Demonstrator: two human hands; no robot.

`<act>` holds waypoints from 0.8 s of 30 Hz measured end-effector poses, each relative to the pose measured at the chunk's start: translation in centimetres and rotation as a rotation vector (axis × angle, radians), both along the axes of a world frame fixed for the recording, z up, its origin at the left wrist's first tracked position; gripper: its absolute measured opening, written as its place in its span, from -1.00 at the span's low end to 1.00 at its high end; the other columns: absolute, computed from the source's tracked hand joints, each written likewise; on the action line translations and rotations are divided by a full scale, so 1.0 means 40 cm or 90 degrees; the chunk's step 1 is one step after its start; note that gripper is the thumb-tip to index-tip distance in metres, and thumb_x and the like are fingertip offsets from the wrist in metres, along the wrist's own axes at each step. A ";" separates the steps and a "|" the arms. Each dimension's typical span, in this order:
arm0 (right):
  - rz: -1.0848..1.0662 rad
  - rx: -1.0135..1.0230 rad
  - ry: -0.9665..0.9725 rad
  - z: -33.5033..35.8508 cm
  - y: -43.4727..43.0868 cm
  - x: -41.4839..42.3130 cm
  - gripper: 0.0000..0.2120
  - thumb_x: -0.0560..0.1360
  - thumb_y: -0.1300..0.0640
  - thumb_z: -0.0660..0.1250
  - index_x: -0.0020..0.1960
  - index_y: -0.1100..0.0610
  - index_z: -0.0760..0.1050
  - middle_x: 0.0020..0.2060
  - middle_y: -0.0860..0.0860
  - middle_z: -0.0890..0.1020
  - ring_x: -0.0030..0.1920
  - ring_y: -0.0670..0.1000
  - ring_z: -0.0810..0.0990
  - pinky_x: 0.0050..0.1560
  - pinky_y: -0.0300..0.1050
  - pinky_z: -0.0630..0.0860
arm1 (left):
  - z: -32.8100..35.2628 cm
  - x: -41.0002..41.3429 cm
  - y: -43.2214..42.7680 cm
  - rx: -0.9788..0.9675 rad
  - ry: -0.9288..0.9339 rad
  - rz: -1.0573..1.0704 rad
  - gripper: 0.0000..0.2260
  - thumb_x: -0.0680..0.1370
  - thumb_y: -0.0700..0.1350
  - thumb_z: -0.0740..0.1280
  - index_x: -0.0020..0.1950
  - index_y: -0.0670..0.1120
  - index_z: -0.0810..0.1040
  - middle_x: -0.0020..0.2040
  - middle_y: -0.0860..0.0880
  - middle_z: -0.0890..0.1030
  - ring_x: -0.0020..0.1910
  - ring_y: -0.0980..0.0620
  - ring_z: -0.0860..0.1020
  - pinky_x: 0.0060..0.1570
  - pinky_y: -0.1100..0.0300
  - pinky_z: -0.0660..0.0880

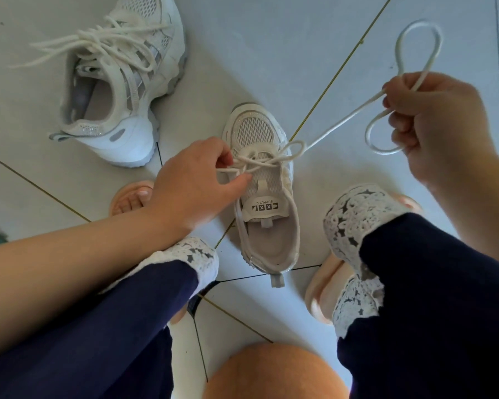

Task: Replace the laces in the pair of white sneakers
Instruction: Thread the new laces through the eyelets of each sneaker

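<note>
Navy trousers point(98, 326) flank mesh sneaker point(254, 131); left hand point(190, 180) pinches, right hand point(432, 122) grips looped lace point(343, 120).

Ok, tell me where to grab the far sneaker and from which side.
Take the far sneaker by its heel collar, probably coming from the near side. It lies tipped with its opening toward the camera and its heel closest, so fingers can hook inside the rim. Its loose laces sprawl farther off.

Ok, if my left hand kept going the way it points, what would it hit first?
Probably the near sneaker, at its tongue: the left hand pinches the lace right there, though depth is unclear.
</note>
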State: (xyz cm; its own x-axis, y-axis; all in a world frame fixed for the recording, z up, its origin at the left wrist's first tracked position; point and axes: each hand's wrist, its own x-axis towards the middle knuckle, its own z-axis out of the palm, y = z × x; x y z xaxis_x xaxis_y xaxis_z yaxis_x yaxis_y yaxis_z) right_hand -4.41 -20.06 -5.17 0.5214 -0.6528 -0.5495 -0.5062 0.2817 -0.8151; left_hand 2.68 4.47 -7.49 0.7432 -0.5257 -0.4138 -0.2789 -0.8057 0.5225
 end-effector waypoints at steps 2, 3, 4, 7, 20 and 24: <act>0.212 -0.117 0.135 0.001 0.014 -0.002 -0.97 0.43 0.16 0.38 -0.17 0.08 0.54 -0.33 -0.01 0.53 -0.39 -0.10 0.43 -0.36 -0.23 0.37 | 0.002 0.006 0.002 0.025 0.024 -0.015 -0.71 0.38 0.20 0.31 -0.09 0.02 0.42 -0.26 0.14 0.47 -0.32 0.21 0.39 -0.36 0.28 0.30; 0.345 -0.208 0.238 -0.006 0.020 -0.004 -0.82 0.43 0.09 0.40 0.00 0.10 0.53 -0.20 0.00 0.54 -0.24 -0.07 0.48 -0.21 -0.18 0.40 | 0.003 0.009 0.002 0.034 0.044 -0.017 -0.68 0.37 0.22 0.31 -0.08 0.02 0.41 -0.27 0.13 0.49 -0.30 0.20 0.42 -0.35 0.25 0.34; 0.451 -0.283 0.328 -0.009 0.023 -0.006 -0.61 0.43 0.04 0.41 0.20 0.14 0.45 -0.07 0.01 0.53 -0.09 -0.04 0.49 -0.08 -0.17 0.37 | 0.005 0.009 0.000 0.039 0.068 -0.019 -0.65 0.35 0.24 0.31 -0.07 0.02 0.40 -0.27 0.12 0.50 -0.29 0.19 0.44 -0.32 0.21 0.39; 0.494 -0.386 0.328 0.013 0.036 0.003 -0.45 0.50 0.15 0.30 0.43 0.18 0.19 0.14 0.06 0.52 0.13 0.06 0.49 0.03 -0.18 0.30 | 0.015 0.008 -0.004 0.031 0.105 -0.023 -0.65 0.34 0.26 0.31 -0.07 0.04 0.42 -0.29 0.15 0.51 -0.27 0.21 0.46 -0.28 0.22 0.41; 0.718 -0.288 0.149 -0.025 0.181 0.015 -0.65 0.53 0.32 0.11 0.13 -0.04 0.49 -0.24 -0.24 0.54 -0.32 -0.33 0.41 -0.27 -0.56 0.29 | 0.036 0.084 0.030 0.099 0.105 -0.038 -0.69 0.57 -0.05 0.22 0.30 -0.03 0.37 0.05 -0.01 0.57 -0.32 0.09 0.51 -0.32 0.27 0.37; 0.688 -0.260 0.119 -0.011 0.175 0.026 -0.63 0.53 0.33 0.12 0.24 -0.01 0.40 -0.32 -0.26 0.56 -0.35 -0.31 0.47 -0.31 -0.51 0.32 | 0.034 0.049 0.028 0.041 0.185 0.019 -0.67 0.36 0.25 0.33 -0.05 0.05 0.44 -0.20 0.12 0.53 -0.27 0.24 0.45 -0.34 0.38 0.31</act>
State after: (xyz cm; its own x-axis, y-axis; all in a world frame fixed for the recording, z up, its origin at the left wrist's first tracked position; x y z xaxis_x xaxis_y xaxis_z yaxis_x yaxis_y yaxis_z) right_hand -3.39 -13.05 -5.59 0.8464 -0.0645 -0.5285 -0.4437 -0.6342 -0.6332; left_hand 4.64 5.59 -6.14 0.6039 -0.4714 -0.6427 -0.1008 -0.8450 0.5251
